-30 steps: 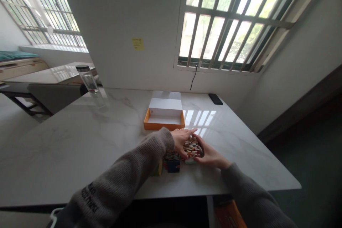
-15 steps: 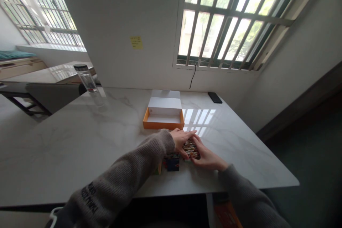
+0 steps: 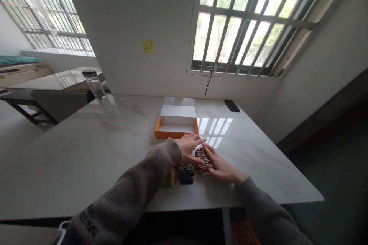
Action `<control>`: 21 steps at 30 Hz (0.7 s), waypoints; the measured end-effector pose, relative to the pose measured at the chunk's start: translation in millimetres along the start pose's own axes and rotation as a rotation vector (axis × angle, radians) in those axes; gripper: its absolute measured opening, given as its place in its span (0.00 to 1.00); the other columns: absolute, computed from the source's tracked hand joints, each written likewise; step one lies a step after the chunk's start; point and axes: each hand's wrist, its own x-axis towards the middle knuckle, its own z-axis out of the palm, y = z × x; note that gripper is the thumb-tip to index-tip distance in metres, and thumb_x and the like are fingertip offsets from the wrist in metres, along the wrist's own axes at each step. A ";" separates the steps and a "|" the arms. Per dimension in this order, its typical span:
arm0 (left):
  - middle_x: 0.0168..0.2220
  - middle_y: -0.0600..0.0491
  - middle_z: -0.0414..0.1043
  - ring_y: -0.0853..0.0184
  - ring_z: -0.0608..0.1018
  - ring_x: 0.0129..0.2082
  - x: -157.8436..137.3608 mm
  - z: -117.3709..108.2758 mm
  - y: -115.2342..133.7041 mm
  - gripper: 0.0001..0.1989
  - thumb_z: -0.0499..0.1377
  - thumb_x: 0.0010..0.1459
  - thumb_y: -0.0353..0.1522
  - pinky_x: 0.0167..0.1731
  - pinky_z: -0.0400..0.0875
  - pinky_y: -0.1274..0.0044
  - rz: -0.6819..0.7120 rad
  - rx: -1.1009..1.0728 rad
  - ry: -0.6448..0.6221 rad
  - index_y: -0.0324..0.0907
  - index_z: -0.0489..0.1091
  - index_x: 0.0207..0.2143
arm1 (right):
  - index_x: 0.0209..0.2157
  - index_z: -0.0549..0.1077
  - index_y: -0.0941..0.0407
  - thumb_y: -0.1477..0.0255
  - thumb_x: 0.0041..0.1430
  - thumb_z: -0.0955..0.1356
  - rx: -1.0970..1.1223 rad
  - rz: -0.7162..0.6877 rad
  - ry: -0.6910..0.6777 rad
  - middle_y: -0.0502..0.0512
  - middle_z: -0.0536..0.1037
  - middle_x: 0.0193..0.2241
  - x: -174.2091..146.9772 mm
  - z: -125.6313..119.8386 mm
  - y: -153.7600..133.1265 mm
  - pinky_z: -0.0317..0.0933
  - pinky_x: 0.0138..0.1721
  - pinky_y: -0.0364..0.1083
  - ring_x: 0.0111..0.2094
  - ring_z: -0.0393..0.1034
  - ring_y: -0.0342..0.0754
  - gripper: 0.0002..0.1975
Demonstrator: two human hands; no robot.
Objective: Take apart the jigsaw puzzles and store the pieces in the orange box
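A compact row of thin brown, red and white pieces [image 3: 202, 158], perhaps cards or small packets, stands on the table between my hands. My left hand [image 3: 190, 147] lies over its far left side, thumb across the pieces and fingers reaching towards my right hand. Along the right side, my right hand [image 3: 217, 166] presses the row with its fingers and thumb. Left of the row is a second dark group of thin pieces [image 3: 186, 176] with a blue front. A green and tan piece [image 3: 169, 180] shows beside it, partly covered by my left sleeve.
Beyond my hands stands an orange box [image 3: 176, 135] with its white lid [image 3: 178, 107] raised and nothing visible inside. A black phone [image 3: 231, 105] lies at the back right of the marble-patterned table [image 3: 123, 130]. A clear bottle [image 3: 96, 87] stands at the back left.
My left hand has shifted slightly left and away, showing more of the dark group. The row between my hands has moved a little left, with my right hand staying against it.
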 end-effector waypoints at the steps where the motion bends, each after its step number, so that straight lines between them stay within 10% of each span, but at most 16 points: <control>1: 0.56 0.39 0.65 0.50 0.67 0.55 -5.6 -6.5 -3.5 0.43 0.61 0.52 0.54 0.56 0.60 0.60 -0.005 -0.026 0.058 0.41 0.57 0.64 | 0.70 0.36 0.53 0.72 0.58 0.66 -0.003 -0.003 0.008 0.58 0.37 0.71 -0.7 0.9 -0.6 0.37 0.69 0.60 0.71 0.31 0.59 0.46; 7: 0.51 0.45 0.69 0.57 0.71 0.52 -56.7 -27.5 -36.4 0.25 0.56 0.62 0.45 0.55 0.65 0.65 -0.110 -0.140 0.451 0.42 0.65 0.57 | 0.70 0.45 0.49 0.68 0.60 0.65 -0.048 -0.018 0.033 0.53 0.39 0.71 -0.5 -0.5 -6.7 0.43 0.68 0.59 0.70 0.36 0.59 0.40; 21: 0.47 0.46 0.69 0.58 0.72 0.50 -99.0 15.4 -96.4 0.12 0.55 0.60 0.33 0.55 0.67 0.64 -0.361 0.071 0.997 0.42 0.72 0.45 | 0.65 0.60 0.46 0.65 0.64 0.63 -0.153 0.076 0.303 0.53 0.52 0.69 12.7 30.8 -14.3 0.50 0.66 0.60 0.68 0.48 0.57 0.27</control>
